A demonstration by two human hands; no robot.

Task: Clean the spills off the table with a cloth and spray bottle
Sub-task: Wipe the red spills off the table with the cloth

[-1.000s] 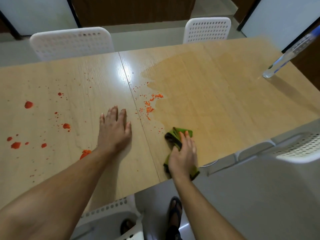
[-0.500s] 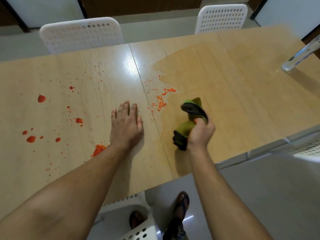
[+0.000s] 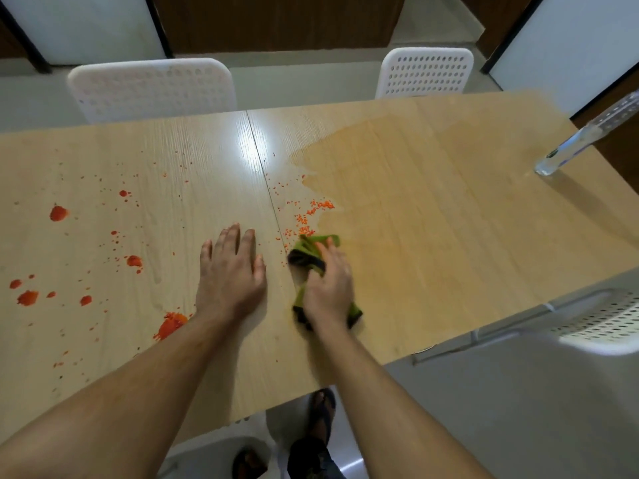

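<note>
With the left hand (image 3: 231, 278) spread flat on the surface (image 3: 449, 236) and the right hand (image 3: 328, 288) pressing the bunched green cloth (image 3: 313, 247) beside orange crumbs (image 3: 311, 216), a hasty swipe could smear them onto the wiped half.

Light wood table (image 3: 432, 236) with a centre seam. Orange-red spills (image 3: 58, 213) dot its left half; fine orange grains (image 3: 313, 214) lie just right of the seam. A damp patch (image 3: 397, 167) darkens the right half. At centre rest a flat left hand (image 3: 230, 278) and a green cloth (image 3: 313, 252) under the right hand (image 3: 328, 288). A clear spray bottle (image 3: 567, 150) stands at the right edge of the frame.
</note>
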